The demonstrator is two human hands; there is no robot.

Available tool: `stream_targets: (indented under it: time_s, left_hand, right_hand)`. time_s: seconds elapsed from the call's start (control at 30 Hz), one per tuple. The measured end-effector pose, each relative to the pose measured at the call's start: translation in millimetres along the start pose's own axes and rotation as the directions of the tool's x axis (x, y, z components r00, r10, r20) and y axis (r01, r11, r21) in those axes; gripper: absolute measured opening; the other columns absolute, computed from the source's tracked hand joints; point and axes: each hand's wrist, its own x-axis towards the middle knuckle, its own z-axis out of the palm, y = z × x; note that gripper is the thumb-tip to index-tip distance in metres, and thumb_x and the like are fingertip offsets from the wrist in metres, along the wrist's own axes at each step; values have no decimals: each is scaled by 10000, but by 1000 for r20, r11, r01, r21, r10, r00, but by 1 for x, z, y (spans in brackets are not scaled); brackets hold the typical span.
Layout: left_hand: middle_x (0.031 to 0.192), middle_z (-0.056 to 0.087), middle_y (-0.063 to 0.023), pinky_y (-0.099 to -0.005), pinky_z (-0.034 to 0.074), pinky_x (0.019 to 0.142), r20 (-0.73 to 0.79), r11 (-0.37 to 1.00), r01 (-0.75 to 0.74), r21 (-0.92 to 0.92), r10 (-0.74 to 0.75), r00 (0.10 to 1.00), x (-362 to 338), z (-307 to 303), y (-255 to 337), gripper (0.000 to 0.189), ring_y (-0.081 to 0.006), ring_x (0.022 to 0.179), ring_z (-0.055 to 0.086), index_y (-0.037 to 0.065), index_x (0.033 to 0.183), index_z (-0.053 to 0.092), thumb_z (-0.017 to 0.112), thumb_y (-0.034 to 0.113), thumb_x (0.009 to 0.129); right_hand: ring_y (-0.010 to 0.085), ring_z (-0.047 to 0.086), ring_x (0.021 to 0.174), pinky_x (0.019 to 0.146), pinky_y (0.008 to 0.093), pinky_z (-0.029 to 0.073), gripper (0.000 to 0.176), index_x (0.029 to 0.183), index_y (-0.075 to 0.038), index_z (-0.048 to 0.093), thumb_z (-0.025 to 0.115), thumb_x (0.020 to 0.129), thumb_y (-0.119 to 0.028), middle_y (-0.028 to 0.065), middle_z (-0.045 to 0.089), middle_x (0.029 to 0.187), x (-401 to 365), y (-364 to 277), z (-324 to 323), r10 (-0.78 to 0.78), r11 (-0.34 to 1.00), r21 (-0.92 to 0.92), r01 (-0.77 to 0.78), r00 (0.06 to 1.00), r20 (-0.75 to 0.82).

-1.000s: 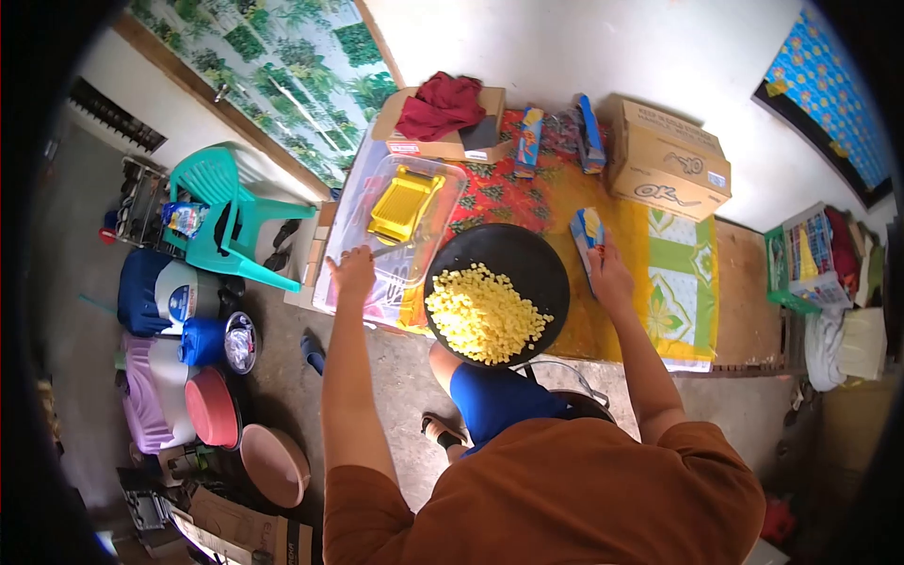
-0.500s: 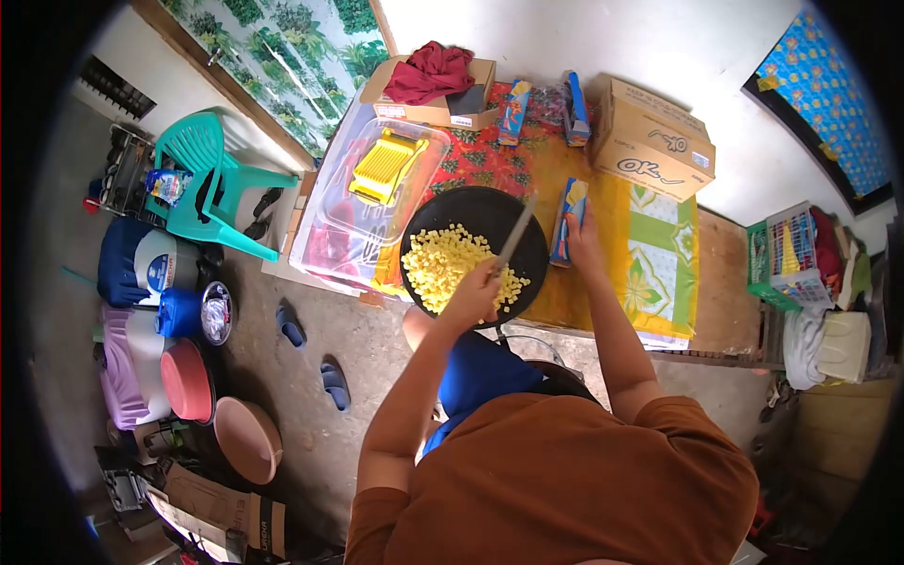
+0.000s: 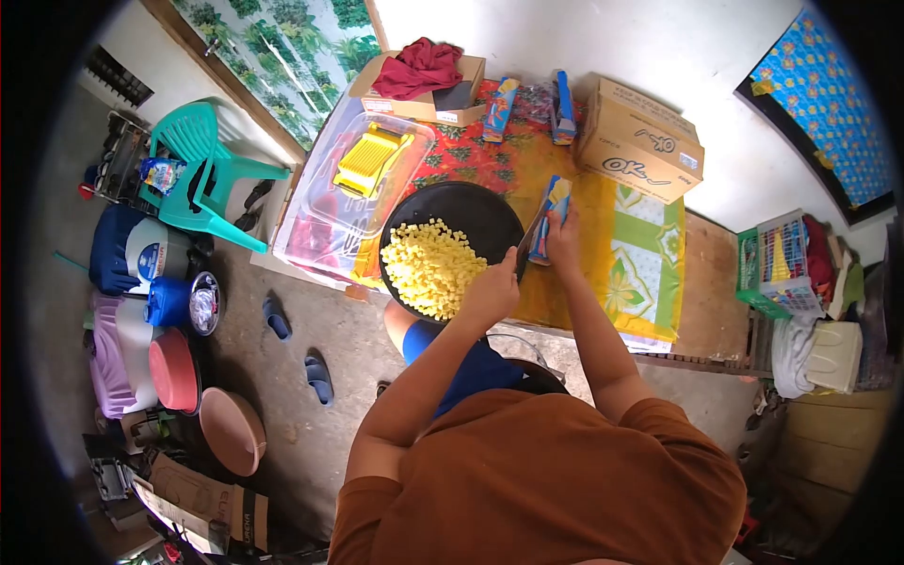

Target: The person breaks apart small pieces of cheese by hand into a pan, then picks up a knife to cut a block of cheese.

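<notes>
Packet [image 3: 550,212] centre frame, just right of the pan [image 3: 476,201], long axis up-frame; our R grip [image 3: 565,247] closed on its lower end, L grip [image 3: 492,292] closed round knife [image 3: 524,248], tip aimed up-right at it

White wall [image 3: 527,38], bare concrete floor [image 3: 282,405], teal plastic chair [image 3: 202,155] (leaf-print curtain [image 3: 273,47] behind), daylight
</notes>
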Motion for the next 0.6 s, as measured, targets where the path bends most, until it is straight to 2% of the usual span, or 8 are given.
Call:
stream_targets:
  time_s: [0.17, 0.27, 0.37, 0.6]
  left_hand:
    - [871, 637, -237, -517, 480, 724, 0, 998, 19, 63, -19, 1000, 4, 3, 1, 505, -408, 808, 619, -12, 1352, 410, 450, 164, 880]
    - [876, 636, -232, -512, 487, 716, -21, 998, 3, 69, -2, 1000, 7, 5, 0, 503, -407, 806, 621, -13, 1351, 409, 443, 167, 882]
    - [889, 636, -229, -507, 492, 712, -25, 996, -8, 89, 11, 1000, 10, 2, 4, 503, -405, 804, 624, -12, 1352, 406, 431, 168, 883]
    - [903, 641, -228, -504, 501, 717, 10, 989, 14, 145, -16, 1000, 14, 0, 9, 530, -397, 810, 635, -6, 1360, 403, 432, 144, 853]
  right_hand:
    - [377, 413, 1270, 1058, 390, 317, 547, 1393, 42, 306, 439, 970, -277, 269, 406, 1369, -1, -9, -3, 54, 998, -48, -52, 997, 58]
    - [382, 408, 1275, 1062, 394, 311, 554, 1393, 46, 303, 431, 973, -293, 271, 398, 1376, -1, -12, -4, 55, 996, -76, -50, 997, 61]
    - [414, 449, 1215, 1028, 426, 348, 562, 1379, 41, 344, 462, 952, -305, 283, 463, 1316, -3, -12, -1, 28, 997, -77, -27, 1000, 3]
    - [414, 436, 1227, 1028, 430, 347, 560, 1390, 27, 330, 453, 957, -306, 278, 439, 1338, -2, -9, -1, 25, 996, -84, -24, 1000, 17]
